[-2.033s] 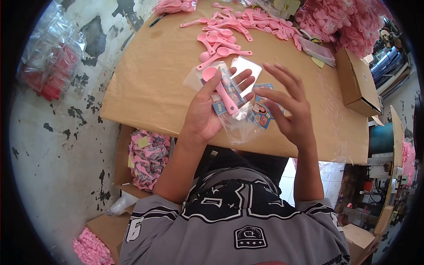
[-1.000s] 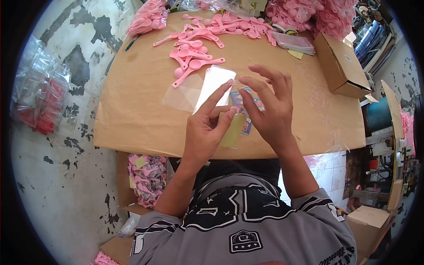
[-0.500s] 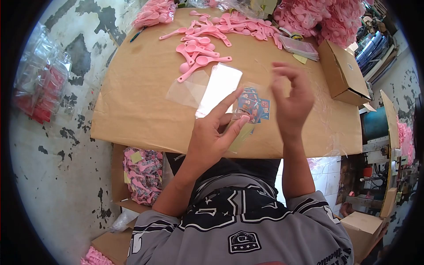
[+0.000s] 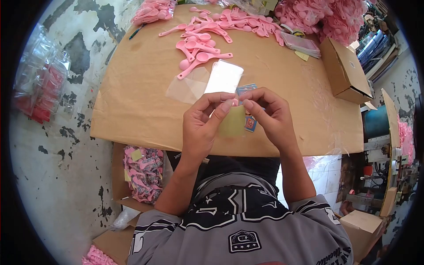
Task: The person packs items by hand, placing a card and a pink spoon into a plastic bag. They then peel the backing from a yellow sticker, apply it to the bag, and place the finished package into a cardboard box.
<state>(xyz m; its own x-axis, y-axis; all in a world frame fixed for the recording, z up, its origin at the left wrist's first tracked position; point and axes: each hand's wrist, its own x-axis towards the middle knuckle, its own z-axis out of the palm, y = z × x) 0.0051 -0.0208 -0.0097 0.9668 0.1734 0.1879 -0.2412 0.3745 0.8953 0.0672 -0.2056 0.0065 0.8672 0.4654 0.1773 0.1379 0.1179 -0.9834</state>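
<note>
My left hand [image 4: 202, 121] and my right hand [image 4: 274, 115] meet over the near part of the table, thumbs and fingers pinched at the top edge of a yellow-green paper slip [image 4: 232, 123]. A small pink bit shows between the fingertips; what it belongs to is hidden. Behind the slip, blue printed cards [image 4: 250, 123] lie on the table, partly covered by my right hand. Just beyond my left hand is a shiny white stack of plastic bags [image 4: 226, 75]. A clear plastic sheet [image 4: 187, 87] lies flat to its left.
Pink measuring spoons [image 4: 205, 57] spread over the far part of the brown-covered table [image 4: 137, 97]. A cardboard box [image 4: 346, 73] and a stack of clear packs [image 4: 301, 45] stand at the right. Below left, an open carton holds packed pink spoons [image 4: 143, 174].
My right hand has come in from the right and now pinches the slip's top edge beside my left hand. The slip has moved up and left, now held more squarely before me.
</note>
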